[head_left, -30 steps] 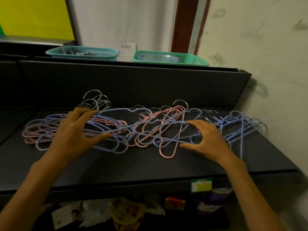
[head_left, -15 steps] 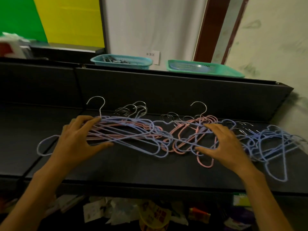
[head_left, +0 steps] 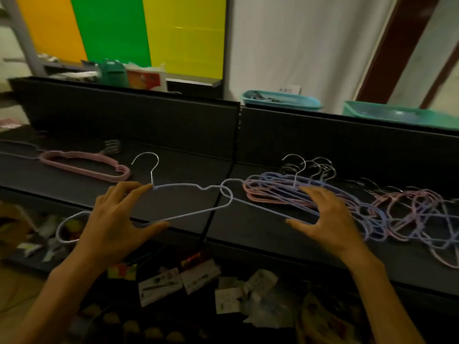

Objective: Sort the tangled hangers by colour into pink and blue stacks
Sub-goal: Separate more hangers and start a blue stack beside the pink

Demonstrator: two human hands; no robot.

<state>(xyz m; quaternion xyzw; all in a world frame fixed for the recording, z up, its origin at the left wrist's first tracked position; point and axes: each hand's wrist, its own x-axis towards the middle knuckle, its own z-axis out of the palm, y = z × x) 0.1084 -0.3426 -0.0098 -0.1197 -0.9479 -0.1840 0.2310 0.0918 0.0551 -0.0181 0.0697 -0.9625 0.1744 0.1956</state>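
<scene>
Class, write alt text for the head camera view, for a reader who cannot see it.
The left hand holds a blue hanger pulled out leftwards, while the right hand rests its spread fingers on the tangled pile of pink and blue hangers on a dark shelf. A stack of pink hangers lies further left on the shelf.

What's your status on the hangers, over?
Left hand holds blue hanger. Right hand open on mixed pile. Pink stack started left.

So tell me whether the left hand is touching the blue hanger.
Touching. The head view shows the left hand gripping the blue hanger, fingers at its neck.
</scene>
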